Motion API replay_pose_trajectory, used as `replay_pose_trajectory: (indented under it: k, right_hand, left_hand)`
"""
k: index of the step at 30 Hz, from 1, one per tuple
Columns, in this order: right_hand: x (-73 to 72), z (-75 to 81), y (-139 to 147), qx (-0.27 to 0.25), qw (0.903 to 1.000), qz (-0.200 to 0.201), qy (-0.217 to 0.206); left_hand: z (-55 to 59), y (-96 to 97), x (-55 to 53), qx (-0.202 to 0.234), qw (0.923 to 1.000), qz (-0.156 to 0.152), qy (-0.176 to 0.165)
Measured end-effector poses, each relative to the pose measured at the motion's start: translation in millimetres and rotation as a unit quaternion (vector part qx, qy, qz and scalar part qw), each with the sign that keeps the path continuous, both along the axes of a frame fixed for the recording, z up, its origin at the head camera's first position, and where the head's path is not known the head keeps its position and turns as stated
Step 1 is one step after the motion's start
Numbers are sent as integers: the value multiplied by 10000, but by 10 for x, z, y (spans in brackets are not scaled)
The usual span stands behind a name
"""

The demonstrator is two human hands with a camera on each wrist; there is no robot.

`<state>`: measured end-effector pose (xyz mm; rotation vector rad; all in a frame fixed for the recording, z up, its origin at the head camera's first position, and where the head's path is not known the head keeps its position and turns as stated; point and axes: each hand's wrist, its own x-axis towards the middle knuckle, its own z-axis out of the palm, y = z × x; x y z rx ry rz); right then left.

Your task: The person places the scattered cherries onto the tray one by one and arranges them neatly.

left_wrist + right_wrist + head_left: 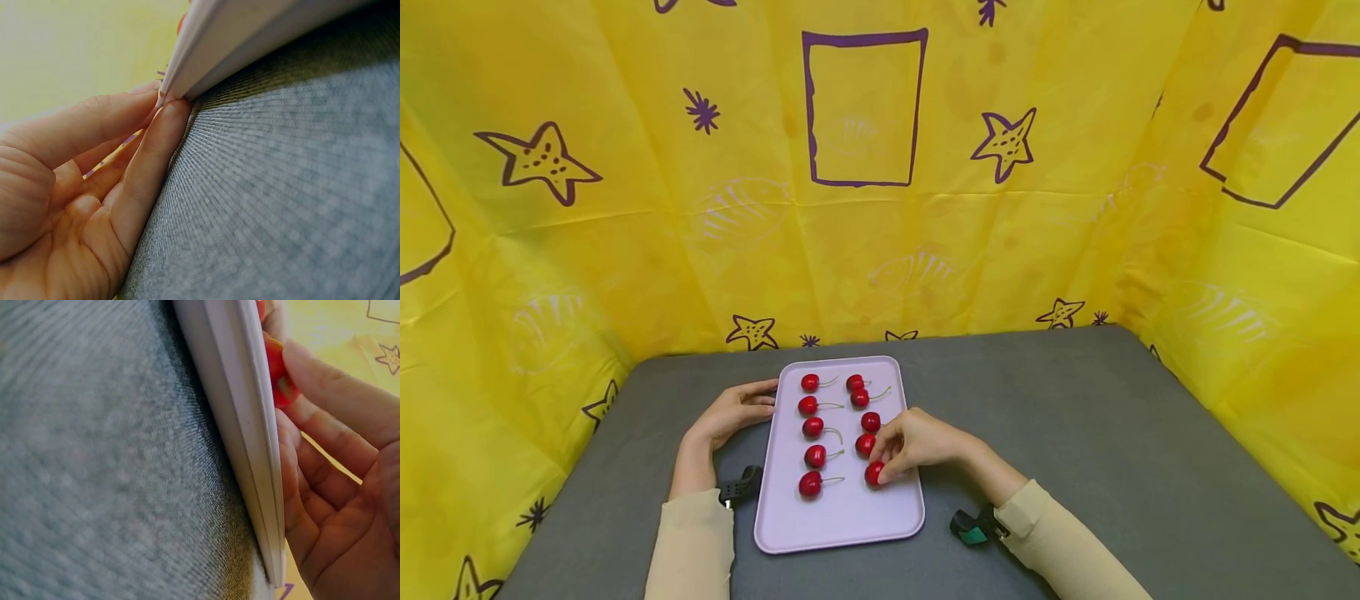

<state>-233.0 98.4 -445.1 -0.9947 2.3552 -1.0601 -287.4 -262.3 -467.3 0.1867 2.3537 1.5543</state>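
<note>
A pale lilac tray [838, 529] lies lengthwise on the table, bearing two columns of red cherries. In the left column, cherries such as the nearest one [810, 484] have stems pointing right. My left hand [733, 414] is at the tray's left edge; the left wrist view shows its thumb and a finger [164, 128] pinching the rim. Over the right side of the tray, my right hand [921, 439] pinches the lowest cherry [281, 372] of the right column between thumb and fingers. Just beyond it sits another cherry [865, 444], partly behind the fingers.
Dark grey cloth covers the table [1060, 433] around the tray. A yellow curtain [865, 250] with purple starfish drawings encloses the back and sides. Black wrist devices sit below the left hand [741, 486] and right hand [977, 525].
</note>
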Motion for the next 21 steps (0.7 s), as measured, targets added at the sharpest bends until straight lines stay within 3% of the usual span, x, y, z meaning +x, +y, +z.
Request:
replay_pose_trajectory:
  k: [8,21]
  right_hand:
    - [-11,12,14,11,10000,-5,-5]
    - [-39,27,66,-95,9999,-46,-24]
  left_hand:
    - [-14,-10,1,-77,9999,102,-55]
    - [16,4,17,-57,10000,-45,13]
